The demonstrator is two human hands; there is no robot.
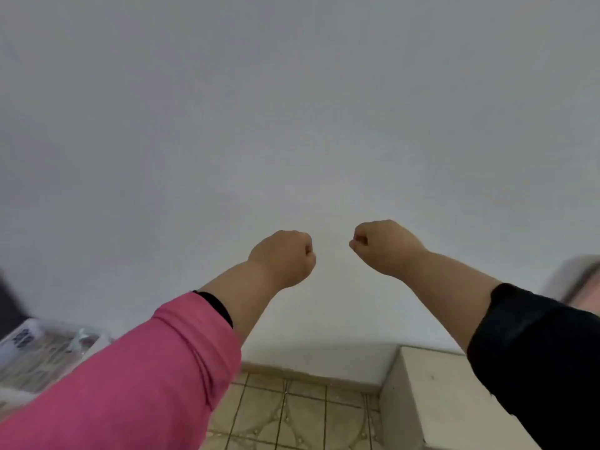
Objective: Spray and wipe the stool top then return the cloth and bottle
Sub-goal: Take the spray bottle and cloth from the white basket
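Both arms are stretched out in front of a plain white wall. My left hand [285,258] is a closed fist with nothing in it, on a pink-sleeved arm. My right hand [383,246] is also a closed fist holding nothing, on a black-sleeved arm. The fists are level with each other and a small gap apart. No stool, cloth or spray bottle shows in this view.
A white block-like ledge [431,394] stands at the lower right against the wall. Patterned floor tiles [292,417] lie below. A blurred clear container [42,352] sits at the lower left. Something blurred [584,284] is at the right edge.
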